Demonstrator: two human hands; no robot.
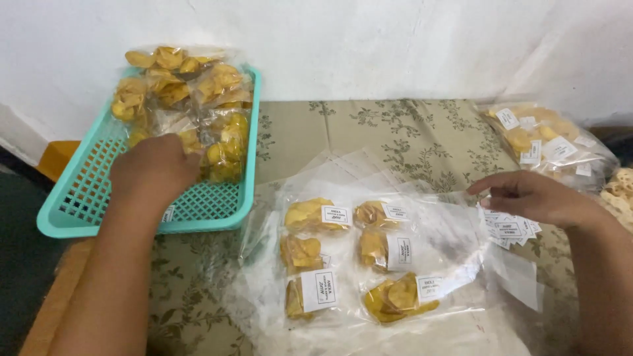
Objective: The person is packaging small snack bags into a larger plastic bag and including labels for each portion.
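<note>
Left hand (pixel 155 168) reaches into the turquoise plastic mesh basket (pixel 86 198), fingers curled among clear chip packets (pixel 198 92); grasp cannot be confirmed. Right hand (pixel 534 198) rests half open on small white paper labels (pixel 511 231), holding nothing evident. Risk: the heaped packets may slide over the rim if disturbed.

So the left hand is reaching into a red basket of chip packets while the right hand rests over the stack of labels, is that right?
Not quite: the basket is turquoise, not red, as the head view shows. The rest holds: the left hand is in it among the chip packets, and the right hand rests over the stack of labels.
</note>
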